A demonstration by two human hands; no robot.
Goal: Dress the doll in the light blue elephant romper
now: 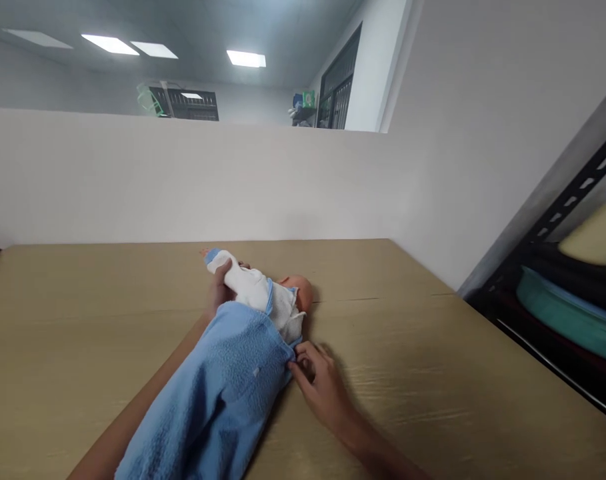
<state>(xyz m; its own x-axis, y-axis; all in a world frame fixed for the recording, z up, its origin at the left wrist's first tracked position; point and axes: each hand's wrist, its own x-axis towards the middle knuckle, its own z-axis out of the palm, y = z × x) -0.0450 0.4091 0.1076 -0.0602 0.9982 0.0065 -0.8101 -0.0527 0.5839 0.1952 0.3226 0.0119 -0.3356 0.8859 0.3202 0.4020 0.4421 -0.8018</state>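
A baby doll [253, 290] in white clothing with blue trim lies on the table, its head [303, 291] turned away to the right. One arm of the doll stretches to the upper left, and a small hand shows past the blue cuff. My left hand [221, 291] is wrapped around that white sleeve. A blue fleece cloth [233, 373] covers the doll's lower part and drapes toward me over my left forearm. At the cloth's upper right corner, beside the doll, my right hand [319, 380] pinches the edge between thumb and fingers. The doll's legs are hidden.
The tan table top [407, 347] runs back to a low white wall [183, 180]. On the right stands a black slotted metal shelf [557, 220] with a teal basin [567, 317] and a cream-coloured container [597, 233].
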